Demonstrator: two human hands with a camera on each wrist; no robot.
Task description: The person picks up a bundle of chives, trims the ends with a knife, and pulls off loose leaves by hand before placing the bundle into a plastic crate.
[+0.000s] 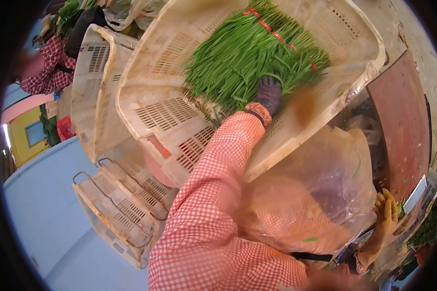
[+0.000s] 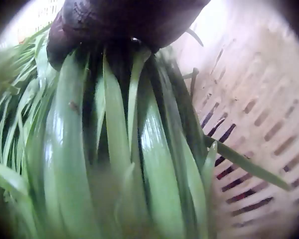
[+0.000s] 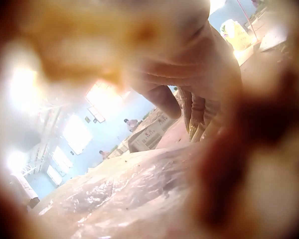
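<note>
In the head view, my left hand (image 1: 269,94), in a dark purple glove, reaches into a large white crate (image 1: 165,114). It grips the leaf ends of long green leafy stalks (image 1: 233,65), lying in bundles bound with red ties (image 1: 277,35). Up close in the left wrist view, leaves (image 2: 114,134) hang out from under the gloved hand (image 2: 122,25). My right hand (image 1: 384,213), in a yellow glove, is off at the right, beside a clear plastic apron (image 1: 344,169), with fingers loosely bent and nothing seen in them. The right wrist view shows its fingers (image 3: 194,107), partly blurred.
More white crates stand at the left, one upright (image 1: 90,92) and others (image 1: 126,203) on the blue surface (image 1: 43,194). A reddish-brown board (image 1: 403,126) is at the right, with greens (image 1: 429,228) below it. A person in a checked shirt (image 1: 46,68) is at the upper left.
</note>
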